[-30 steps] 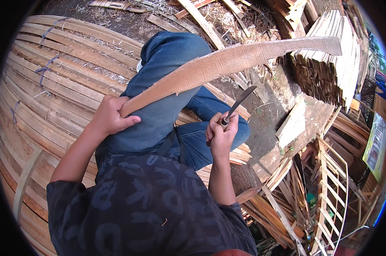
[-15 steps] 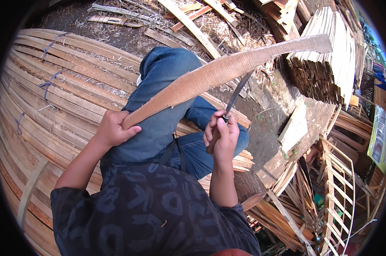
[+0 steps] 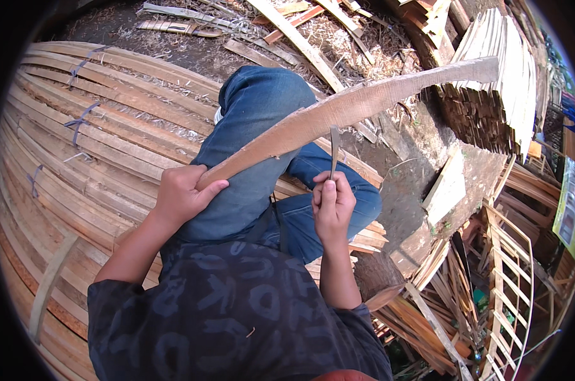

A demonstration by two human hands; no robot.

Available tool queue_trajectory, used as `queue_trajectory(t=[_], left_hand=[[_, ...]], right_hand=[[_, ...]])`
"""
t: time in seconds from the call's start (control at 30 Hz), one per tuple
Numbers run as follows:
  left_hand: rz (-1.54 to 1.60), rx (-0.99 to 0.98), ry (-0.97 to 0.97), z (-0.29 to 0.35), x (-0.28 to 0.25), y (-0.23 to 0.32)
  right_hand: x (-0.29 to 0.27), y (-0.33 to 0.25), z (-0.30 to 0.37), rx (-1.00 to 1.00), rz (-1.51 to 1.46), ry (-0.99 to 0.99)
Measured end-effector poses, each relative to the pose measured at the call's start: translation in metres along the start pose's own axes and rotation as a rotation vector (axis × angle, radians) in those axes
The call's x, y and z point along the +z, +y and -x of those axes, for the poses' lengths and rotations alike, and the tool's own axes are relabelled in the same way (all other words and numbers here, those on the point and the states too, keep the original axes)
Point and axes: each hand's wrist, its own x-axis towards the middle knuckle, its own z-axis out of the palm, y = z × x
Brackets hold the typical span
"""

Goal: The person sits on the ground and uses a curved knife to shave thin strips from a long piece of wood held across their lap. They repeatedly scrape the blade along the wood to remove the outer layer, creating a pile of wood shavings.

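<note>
My left hand (image 3: 181,193) grips the near end of a long, flat, curved wooden strip (image 3: 351,105) that reaches up and to the right, its far end over a stack of slats. A knife (image 3: 333,147) with a dark narrow blade is clasped in my right hand (image 3: 333,202); the blade stands upright and its tip meets the strip's lower edge. I sit with my legs in blue jeans (image 3: 256,120) under the strip.
A large bundle of curved wooden strips (image 3: 90,146) tied with cords lies at my left. A stack of cut slats (image 3: 503,76) stands at the upper right. Loose scrap boards (image 3: 300,32) litter the ground ahead. Wooden frames (image 3: 510,286) lean at the right.
My right hand has swung the knife from tilted right to nearly upright against the strip. The strip's far end sits lower and its near end has shifted slightly.
</note>
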Motion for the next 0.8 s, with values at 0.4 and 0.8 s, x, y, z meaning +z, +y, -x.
queue_trajectory(t=[0.4, 0.8], left_hand=[[-0.08, 0.076, 0.045, 0.004, -0.003, 0.016], [-0.084, 0.119, 0.088, 0.003, 0.002, 0.008]], right_hand=[[0.019, -0.05, -0.014, -0.157, 0.692, 0.047], [-0.008, -0.04, -0.041, -0.423, 1.013, 0.179]])
